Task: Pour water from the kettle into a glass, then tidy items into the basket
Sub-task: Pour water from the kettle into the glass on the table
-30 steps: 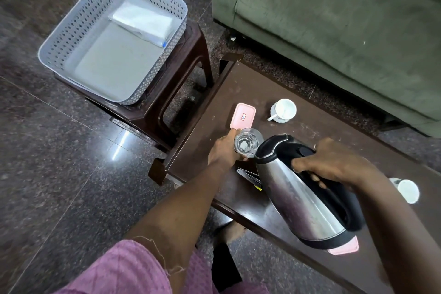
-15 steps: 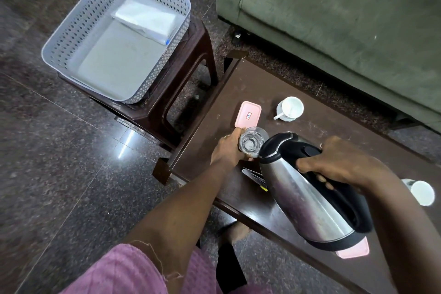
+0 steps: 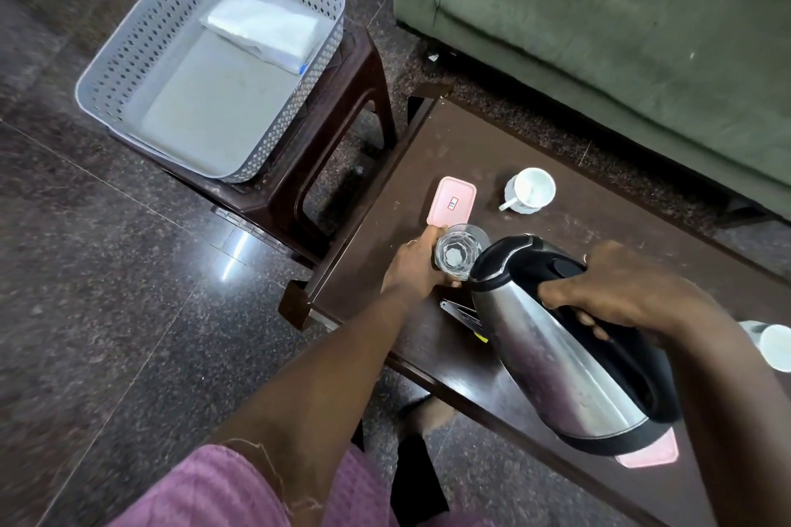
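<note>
Dark polished floor point(image 3: 107, 312) surrounds a low brown table point(image 3: 428, 167), with a green sofa point(image 3: 599, 34) on the far right. On the table's left part the person's left hand point(image 3: 413, 265) is wrapped around a clear glass point(image 3: 458, 252) standing upright. The right hand point(image 3: 616, 291) is clenched on the black handle of a steel kettle point(image 3: 548, 355), which is tilted with its spout just beside the glass rim. A pink lid point(image 3: 451, 201) lies just beyond the glass, and a white cup point(image 3: 530, 188) lies to the lid's right. At far left, a grey perforated basket point(image 3: 128, 68) sits on a brown stool point(image 3: 342, 128), holding a white packet point(image 3: 265, 26).
</note>
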The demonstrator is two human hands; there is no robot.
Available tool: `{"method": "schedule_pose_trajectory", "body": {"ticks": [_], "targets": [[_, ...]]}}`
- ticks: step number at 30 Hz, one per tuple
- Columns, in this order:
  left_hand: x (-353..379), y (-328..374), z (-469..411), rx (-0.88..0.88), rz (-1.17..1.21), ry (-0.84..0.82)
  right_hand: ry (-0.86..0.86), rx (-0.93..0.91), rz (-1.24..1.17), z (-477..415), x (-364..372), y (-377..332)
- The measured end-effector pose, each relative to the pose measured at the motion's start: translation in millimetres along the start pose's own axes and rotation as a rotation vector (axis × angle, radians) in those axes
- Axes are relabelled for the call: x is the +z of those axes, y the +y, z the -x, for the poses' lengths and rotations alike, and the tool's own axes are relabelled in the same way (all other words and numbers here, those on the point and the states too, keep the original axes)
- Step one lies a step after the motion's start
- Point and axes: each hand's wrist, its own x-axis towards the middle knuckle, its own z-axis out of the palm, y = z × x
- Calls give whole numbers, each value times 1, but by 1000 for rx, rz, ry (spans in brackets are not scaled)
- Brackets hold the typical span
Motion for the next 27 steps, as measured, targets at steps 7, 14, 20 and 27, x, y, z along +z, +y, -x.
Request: {"method": "schedule_pose_trajectory", "body": {"ticks": [7,14,20,27], "targets": [[1,-1,-1,5,-3,-1,-5,9,-13,1,-3,0],[2,0,0,9,19,10,-14,13,-17,4,-6,-2],[1,0,1,23,14,8,-15,20,7,6,-5,-5],[0,2,3,23,8,9,-13,28,35,7,-5,-10]]}}
